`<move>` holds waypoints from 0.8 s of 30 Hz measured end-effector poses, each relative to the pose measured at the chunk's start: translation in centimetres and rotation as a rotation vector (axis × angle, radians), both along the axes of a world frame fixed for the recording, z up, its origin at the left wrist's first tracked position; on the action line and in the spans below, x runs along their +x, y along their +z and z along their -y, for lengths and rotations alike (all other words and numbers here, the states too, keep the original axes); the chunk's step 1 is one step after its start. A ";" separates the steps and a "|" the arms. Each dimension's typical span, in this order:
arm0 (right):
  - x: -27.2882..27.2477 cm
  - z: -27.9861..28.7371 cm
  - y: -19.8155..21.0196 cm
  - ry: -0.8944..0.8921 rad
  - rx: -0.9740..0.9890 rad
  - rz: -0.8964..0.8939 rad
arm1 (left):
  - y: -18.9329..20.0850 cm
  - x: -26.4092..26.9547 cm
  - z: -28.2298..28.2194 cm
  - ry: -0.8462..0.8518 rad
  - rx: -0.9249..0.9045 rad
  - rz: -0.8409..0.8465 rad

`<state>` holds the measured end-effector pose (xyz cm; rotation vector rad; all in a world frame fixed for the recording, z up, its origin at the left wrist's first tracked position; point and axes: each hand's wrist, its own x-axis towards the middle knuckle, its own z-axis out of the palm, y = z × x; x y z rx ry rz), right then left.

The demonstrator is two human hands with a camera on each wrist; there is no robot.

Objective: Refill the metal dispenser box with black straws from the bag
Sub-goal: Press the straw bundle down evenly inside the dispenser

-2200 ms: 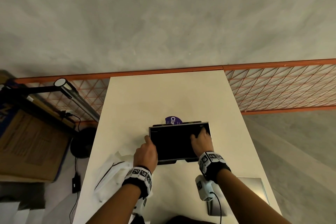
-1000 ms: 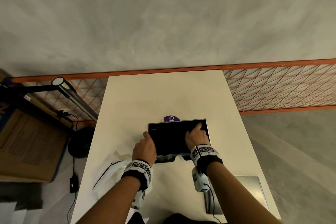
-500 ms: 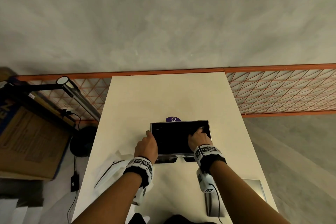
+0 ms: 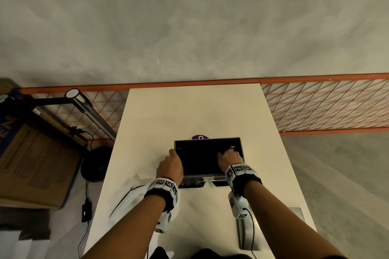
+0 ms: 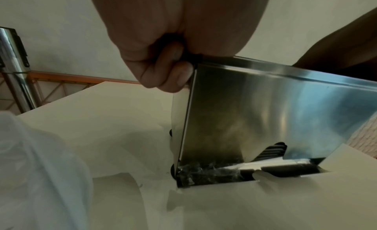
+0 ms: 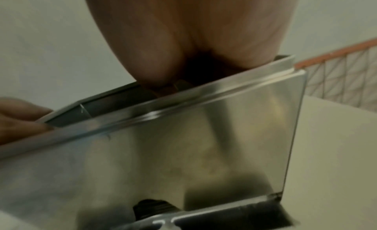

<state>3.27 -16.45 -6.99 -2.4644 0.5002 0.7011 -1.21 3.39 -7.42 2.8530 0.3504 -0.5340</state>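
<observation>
The white bench (image 4: 189, 111) is filling the middle of the head view, with the metal dispenser box (image 4: 210, 175) standing open-topped at its centre. A clear bag (image 4: 126, 195) is lying crumpled at lower left. The left hand (image 4: 170, 166) is gripping the box's left rim; the left wrist view is showing its fingers (image 5: 173, 75) curling over that corner. The right hand (image 4: 228, 159) is reaching inside the box at its right end, fingers hidden, so their grasp cannot be told. Black straws (image 4: 200, 160) are filling the dark interior; the left wrist view alone is showing some (image 5: 273, 151) in the bottom slot.
</observation>
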 end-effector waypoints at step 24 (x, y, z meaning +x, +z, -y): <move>-1.3 -4.2 -0.5 0.833 -0.234 0.219 | 0.1 1.8 0.1 0.030 0.000 0.026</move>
